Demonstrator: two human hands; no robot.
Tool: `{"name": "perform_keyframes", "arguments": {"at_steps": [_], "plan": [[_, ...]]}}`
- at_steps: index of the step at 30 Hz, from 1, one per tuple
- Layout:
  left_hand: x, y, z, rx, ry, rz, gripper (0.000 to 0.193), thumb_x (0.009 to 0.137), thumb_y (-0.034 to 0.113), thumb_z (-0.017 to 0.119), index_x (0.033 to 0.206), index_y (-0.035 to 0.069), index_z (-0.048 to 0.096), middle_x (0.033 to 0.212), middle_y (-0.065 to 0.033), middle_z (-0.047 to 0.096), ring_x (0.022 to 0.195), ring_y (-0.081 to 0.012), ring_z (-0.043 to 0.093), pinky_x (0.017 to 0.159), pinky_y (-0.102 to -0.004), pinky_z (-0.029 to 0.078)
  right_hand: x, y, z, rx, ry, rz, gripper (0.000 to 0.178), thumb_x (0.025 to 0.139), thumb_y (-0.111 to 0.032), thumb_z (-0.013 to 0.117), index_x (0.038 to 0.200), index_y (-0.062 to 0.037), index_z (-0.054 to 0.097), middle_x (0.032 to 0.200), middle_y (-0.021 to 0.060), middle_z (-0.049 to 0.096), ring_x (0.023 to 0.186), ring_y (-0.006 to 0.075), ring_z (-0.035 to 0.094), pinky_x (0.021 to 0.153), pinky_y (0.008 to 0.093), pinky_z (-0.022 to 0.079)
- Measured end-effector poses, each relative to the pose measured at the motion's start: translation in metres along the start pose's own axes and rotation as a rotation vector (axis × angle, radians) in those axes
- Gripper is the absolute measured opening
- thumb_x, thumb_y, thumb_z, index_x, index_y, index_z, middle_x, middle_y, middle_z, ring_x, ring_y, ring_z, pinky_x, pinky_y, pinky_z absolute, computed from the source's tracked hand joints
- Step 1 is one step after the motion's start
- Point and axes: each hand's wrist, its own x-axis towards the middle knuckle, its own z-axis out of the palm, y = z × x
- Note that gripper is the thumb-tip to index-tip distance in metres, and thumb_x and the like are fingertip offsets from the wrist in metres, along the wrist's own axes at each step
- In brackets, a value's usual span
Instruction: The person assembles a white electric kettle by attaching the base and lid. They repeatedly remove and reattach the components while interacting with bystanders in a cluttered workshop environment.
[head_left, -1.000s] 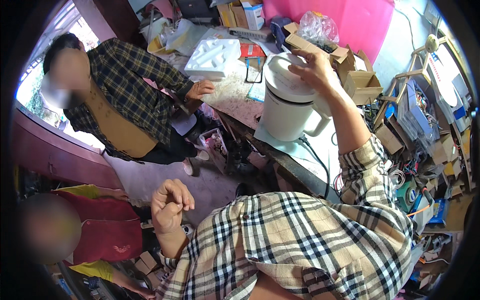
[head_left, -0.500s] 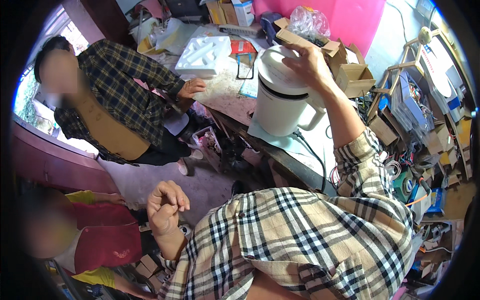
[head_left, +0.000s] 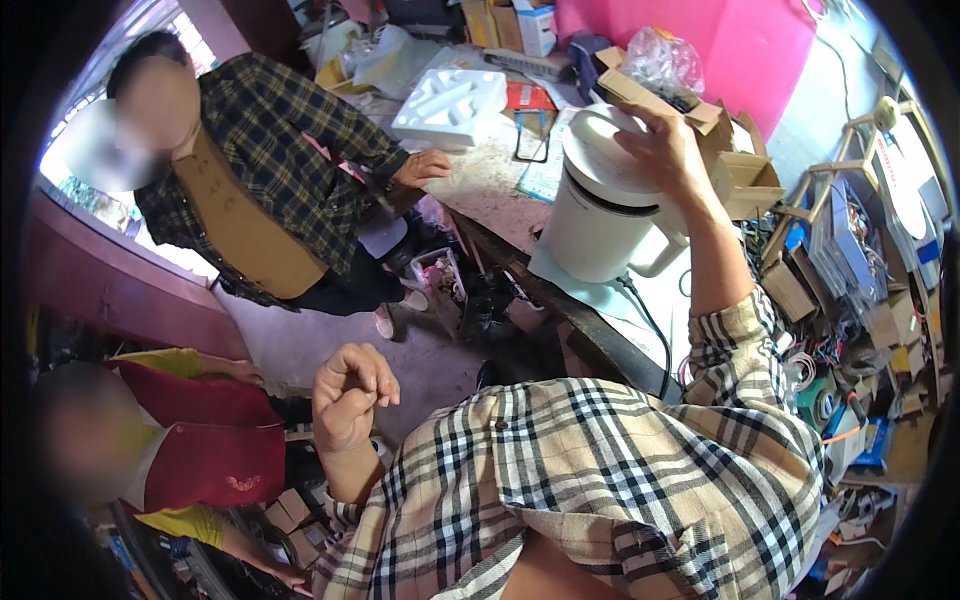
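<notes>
A white electric jug (head_left: 590, 232), shaped like a soymilk maker with a side handle, stands on the bench with a black cord (head_left: 650, 320) at its base. Its thick white lid (head_left: 607, 160) sits tilted, and a dark gap shows between lid and jug. My right hand (head_left: 660, 150) grips the lid from above at its right side; some fingertips are hidden behind it. Away from the bench, my left hand (head_left: 350, 395) is raised in front of my body at the left. Its fingers are curled in, and no object shows in them.
One person in dark plaid (head_left: 290, 150) stands across at the left, a hand on the bench edge. Another in a red vest (head_left: 215, 450) is at lower left. White foam packing (head_left: 450, 105), open cardboard boxes (head_left: 750, 170) and cluttered shelves (head_left: 850, 240) surround the bench.
The view has shifted, so the bench and jug appear farther right. My right hand remains on the lid, and my left hand stays curled.
</notes>
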Motion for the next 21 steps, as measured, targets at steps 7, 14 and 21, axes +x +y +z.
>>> {"name": "perform_keyframes", "arguments": {"at_steps": [7, 14, 21], "plan": [[0.0, -0.002, -0.001, 0.008, -0.007, -0.018, 0.011, 0.068, -0.003, 0.044, 0.077, 0.002, 0.048, 0.075, -0.011, 0.052, 0.06, -0.0138, 0.048, 0.063, -0.0273, 0.048, 0.001, -0.002, 0.008, -0.005, 0.005, 0.013, 0.043, 0.081, -0.024, 0.068, 0.121, -0.0118, 0.064, 0.095, 0.0221, 0.069, 0.084, 0.0297, 0.069, 0.077, 0.0379, 0.053], [0.004, 0.002, 0.011, -0.01, 0.019, -0.045, 0.012, 0.065, -0.004, 0.042, 0.073, 0.003, 0.047, 0.072, -0.011, 0.05, 0.057, -0.0144, 0.046, 0.061, -0.0277, 0.048, 0.004, 0.002, 0.013, -0.054, 0.077, -0.04, 0.043, 0.08, -0.025, 0.071, 0.12, -0.0121, 0.065, 0.097, 0.0225, 0.069, 0.089, 0.0347, 0.068, 0.083, 0.0398, 0.052], [0.011, -0.003, 0.008, 0.011, -0.056, -0.041, 0.009, 0.069, -0.002, 0.048, 0.073, 0.005, 0.044, 0.073, -0.0094, 0.047, 0.057, -0.0138, 0.044, 0.057, -0.0273, 0.046, 0.001, -0.002, 0.012, 0.011, 0.033, 0.029, 0.045, 0.081, -0.025, 0.071, 0.123, -0.0105, 0.063, 0.101, 0.0226, 0.068, 0.09, 0.0323, 0.069, 0.083, 0.0385, 0.053]]}}
